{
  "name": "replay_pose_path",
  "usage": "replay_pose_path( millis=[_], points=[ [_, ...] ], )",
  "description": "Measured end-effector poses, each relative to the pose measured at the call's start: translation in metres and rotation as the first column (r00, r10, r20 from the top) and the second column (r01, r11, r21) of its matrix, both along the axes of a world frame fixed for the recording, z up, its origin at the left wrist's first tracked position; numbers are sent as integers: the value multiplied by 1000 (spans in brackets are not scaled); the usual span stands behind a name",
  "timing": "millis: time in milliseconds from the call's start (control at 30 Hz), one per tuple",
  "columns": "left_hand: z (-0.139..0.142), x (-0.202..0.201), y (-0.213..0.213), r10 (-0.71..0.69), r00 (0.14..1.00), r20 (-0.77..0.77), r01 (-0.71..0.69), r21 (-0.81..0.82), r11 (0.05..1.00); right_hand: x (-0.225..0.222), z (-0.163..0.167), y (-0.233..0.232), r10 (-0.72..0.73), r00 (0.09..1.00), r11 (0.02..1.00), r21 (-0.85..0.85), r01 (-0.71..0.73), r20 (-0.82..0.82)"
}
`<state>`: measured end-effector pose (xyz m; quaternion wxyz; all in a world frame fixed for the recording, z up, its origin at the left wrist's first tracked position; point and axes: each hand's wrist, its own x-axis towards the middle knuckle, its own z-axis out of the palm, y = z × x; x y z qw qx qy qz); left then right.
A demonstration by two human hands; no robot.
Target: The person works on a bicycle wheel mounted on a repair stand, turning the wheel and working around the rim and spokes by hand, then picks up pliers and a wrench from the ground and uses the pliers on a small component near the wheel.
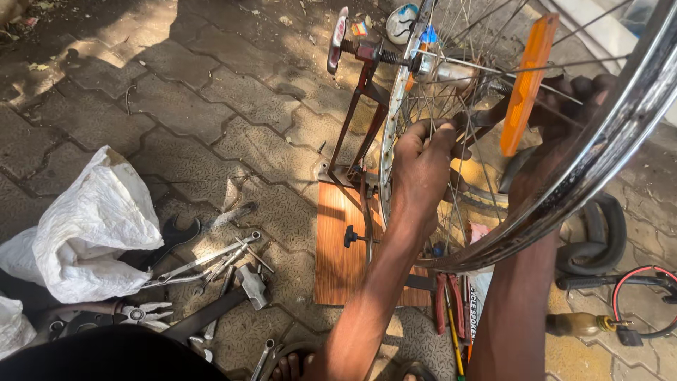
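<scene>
Wheel, chrome rim w/ thin wire spokes & orange reflector, sits in rust-red truing stand. Left hand pinches a spoke; right hand behind spokes, grip prob. closed, can't tell.

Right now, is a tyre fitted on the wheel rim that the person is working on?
No, the shiny metal rim is bare, and a black tyre lies on the paving beside the stand.

Bicycle wheel: bare chrome rim, no tyre, thin steel spokes, silver hub. Mounted upright in a dark red truing stand on a wooden base board, axle clamped at the fork tops. Orange reflector clipped to the spokes, standing near vertical
</scene>
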<state>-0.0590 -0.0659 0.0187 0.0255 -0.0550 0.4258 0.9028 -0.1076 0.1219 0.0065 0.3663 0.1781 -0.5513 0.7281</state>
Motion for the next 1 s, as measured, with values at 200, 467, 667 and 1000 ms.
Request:
replay_pose_path(
  millis=[200,467,667,1000],
  points=[
    [-3,2,13,18,1000,-14,-18,-25,1000,8,20,-1,-276,961,935,222,275,-31],
    [6,11,24,81,997,-12,-82,-84,993,-15,46,6,-208,924,964,230,138,321],
    [7,10,32,133,991,1,-131,-172,976,-3,36,-8,77,959,983,142,-119,272],
    [32,4,15,496,732,-467,-681,-485,549,0,43,-12,130,937,978,112,-175,323]
  ],
)
